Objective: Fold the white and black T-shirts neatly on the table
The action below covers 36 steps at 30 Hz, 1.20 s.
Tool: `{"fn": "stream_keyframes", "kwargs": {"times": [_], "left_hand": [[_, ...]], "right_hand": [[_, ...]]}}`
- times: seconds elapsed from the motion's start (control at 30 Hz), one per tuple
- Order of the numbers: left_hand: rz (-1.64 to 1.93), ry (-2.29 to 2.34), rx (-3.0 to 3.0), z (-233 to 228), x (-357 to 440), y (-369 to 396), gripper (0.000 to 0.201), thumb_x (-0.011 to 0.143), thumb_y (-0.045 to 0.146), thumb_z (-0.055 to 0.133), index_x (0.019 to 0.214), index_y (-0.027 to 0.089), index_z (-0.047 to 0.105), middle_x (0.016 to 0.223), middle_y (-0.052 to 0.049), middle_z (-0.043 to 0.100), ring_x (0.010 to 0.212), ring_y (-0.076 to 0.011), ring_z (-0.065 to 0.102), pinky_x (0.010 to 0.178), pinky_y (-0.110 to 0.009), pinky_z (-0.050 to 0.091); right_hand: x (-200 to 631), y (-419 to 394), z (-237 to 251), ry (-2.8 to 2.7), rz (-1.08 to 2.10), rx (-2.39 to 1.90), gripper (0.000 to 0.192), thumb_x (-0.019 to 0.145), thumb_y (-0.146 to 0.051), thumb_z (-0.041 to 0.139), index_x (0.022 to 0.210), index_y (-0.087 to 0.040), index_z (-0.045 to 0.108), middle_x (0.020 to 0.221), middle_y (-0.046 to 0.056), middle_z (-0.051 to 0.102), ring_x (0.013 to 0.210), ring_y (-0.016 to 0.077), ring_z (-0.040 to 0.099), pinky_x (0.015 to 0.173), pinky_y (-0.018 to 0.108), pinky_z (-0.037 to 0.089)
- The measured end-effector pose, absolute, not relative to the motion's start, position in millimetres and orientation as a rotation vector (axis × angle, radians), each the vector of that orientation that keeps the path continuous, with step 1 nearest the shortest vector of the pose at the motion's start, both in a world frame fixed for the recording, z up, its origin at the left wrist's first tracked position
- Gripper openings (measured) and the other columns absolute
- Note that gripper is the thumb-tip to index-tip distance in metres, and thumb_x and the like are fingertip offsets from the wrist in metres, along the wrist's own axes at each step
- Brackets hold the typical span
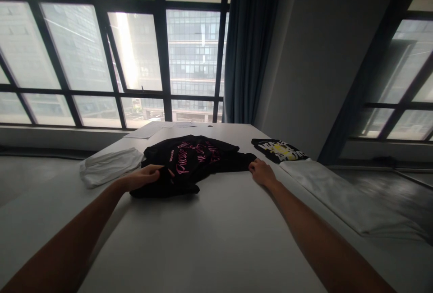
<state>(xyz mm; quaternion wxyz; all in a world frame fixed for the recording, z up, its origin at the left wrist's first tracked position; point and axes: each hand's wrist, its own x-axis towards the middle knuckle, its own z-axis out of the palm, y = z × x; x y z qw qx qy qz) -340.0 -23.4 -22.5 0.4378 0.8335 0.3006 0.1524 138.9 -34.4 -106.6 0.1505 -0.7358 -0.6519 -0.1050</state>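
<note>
Tall windows and a dark curtain stand behind a pale tabletop that runs away from the viewer. At its middle lies a crumpled black shirt with pink lettering, its long axis stretched left to right between both hands. At the shirt's near left end, the left hand has its grip closed on a fold of cloth. The right hand touches the right tip, fingers bent; whether it pinches cloth I cannot tell. A white garment lies left, and a folded black printed shirt and a white cloth lie right.
</note>
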Motion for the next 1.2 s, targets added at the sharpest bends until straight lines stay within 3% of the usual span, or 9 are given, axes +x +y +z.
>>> {"fn": "stream_keyframes", "kwargs": {"times": [0.13, 0.27, 0.4, 0.47, 0.57, 0.73, 0.9, 1.03, 1.2], "left_hand": [[0.578, 0.850, 1.932, -32.1, -340.6, -9.0, 0.092, 0.085, 0.081, 0.011, 0.130, 0.014, 0.054, 0.111, -0.018, 0.070, 0.092, -0.0281, 0.069, 0.089, -0.042, 0.050], [0.606, 1.107, 2.340, -53.1, -333.8, 1.2, 0.068, 0.083, 0.074, 0.044, 0.116, 0.018, 0.066, 0.114, -0.012, 0.070, 0.105, -0.0296, 0.065, 0.098, -0.042, 0.046], [0.387, 1.027, 2.615, -70.3, -327.1, -1.0, 0.069, 0.074, 0.060, 0.067, 0.131, 0.022, 0.058, 0.141, -0.011, 0.053, 0.131, -0.0311, 0.047, 0.111, -0.045, 0.034], [0.240, 0.989, 2.621, -72.7, -325.2, -4.3, 0.079, 0.070, 0.056, 0.073, 0.138, 0.022, 0.052, 0.150, -0.014, 0.042, 0.138, -0.0329, 0.037, 0.114, -0.048, 0.030], [0.129, 0.956, 2.626, -69.8, -321.3, -10.6, 0.080, 0.071, 0.052, 0.075, 0.141, 0.024, 0.048, 0.156, -0.014, 0.032, 0.143, -0.0352, 0.027, 0.115, -0.053, 0.025], [0.286, 0.841, 2.655, -68.8, -303.0, -23.4, 0.050, 0.094, 0.043, 0.048, 0.140, 0.024, 0.049, 0.154, -0.008, 0.038, 0.142, -0.0256, 0.033, 0.118, -0.046, 0.023], [0.110, 0.874, 2.690, -79.8, -295.4, -24.4, 0.063, 0.090, 0.035, 0.057, 0.149, 0.027, 0.035, 0.158, -0.008, 0.029, 0.145, -0.0289, 0.025, 0.119, -0.053, 0.014], [0.018, 0.861, 2.698, -84.4, -300.8, -21.6, 0.080, 0.085, 0.033, 0.062, 0.153, 0.028, 0.023, 0.162, -0.010, 0.015, 0.147, -0.0320, 0.014, 0.118, -0.055, 0.012], [-0.163, 0.852, 2.702, -80.6, -298.3, -32.8, 0.091, 0.079, 0.040, 0.067, 0.155, 0.029, 0.017, 0.162, -0.011, 0.003, 0.147, -0.0360, 0.004, 0.116, -0.059, 0.010]], "right_hand": [[137.6, -34.1, -104.1, -1.796, -0.418, -1.989, 0.018, 0.087, -0.021, 0.051, 0.090, -0.018, 0.069, 0.131, 0.013, 0.054, 0.116, 0.0270, 0.051, 0.092, 0.037, 0.041], [149.7, -39.1, -93.3, -1.728, -0.506, -1.872, 0.018, 0.082, -0.018, 0.049, 0.078, -0.017, 0.066, 0.124, 0.011, 0.060, 0.115, 0.0250, 0.053, 0.098, 0.036, 0.039], [175.9, -46.7, -89.6, -1.623, -0.490, -1.975, 0.018, 0.076, -0.022, 0.051, 0.066, -0.018, 0.065, 0.118, 0.010, 0.065, 0.104, 0.0265, 0.059, 0.096, 0.039, 0.041], [184.7, -48.3, -92.3, -1.594, -0.471, -1.983, 0.019, 0.074, -0.021, 0.051, 0.079, -0.018, 0.069, 0.126, 0.009, 0.062, 0.112, 0.0273, 0.057, 0.099, 0.040, 0.041], [182.0, -47.5, -98.4, -1.718, -0.448, -1.894, 0.051, 0.071, -0.017, 0.051, 0.121, -0.014, 0.063, 0.141, 0.012, 0.051, 0.127, 0.0254, 0.047, 0.106, 0.036, 0.036], [151.0, -44.0, -101.9, -1.999, -0.386, -1.986, 0.076, 0.067, -0.007, 0.051, 0.143, -0.016, 0.047, 0.127, 0.013, 0.061, 0.119, 0.0257, 0.053, 0.107, 0.037, 0.033], [142.8, -50.0, -81.5, -1.945, -0.354, -2.267, 0.044, 0.075, -0.018, 0.053, 0.115, -0.022, 0.071, 0.112, 0.011, 0.069, 0.107, 0.0269, 0.060, 0.093, 0.035, 0.040], [161.0, -68.2, -48.7, -1.700, -0.377, -2.392, 0.027, 0.075, -0.022, 0.054, 0.090, -0.022, 0.076, 0.097, 0.009, 0.073, 0.098, 0.0265, 0.065, 0.086, 0.033, 0.043], [199.6, -94.1, -25.7, -1.256, -0.221, -2.710, 0.035, 0.070, -0.031, 0.060, 0.098, -0.015, 0.074, 0.107, 0.019, 0.069, 0.099, 0.0352, 0.065, 0.081, 0.043, 0.048]]}}
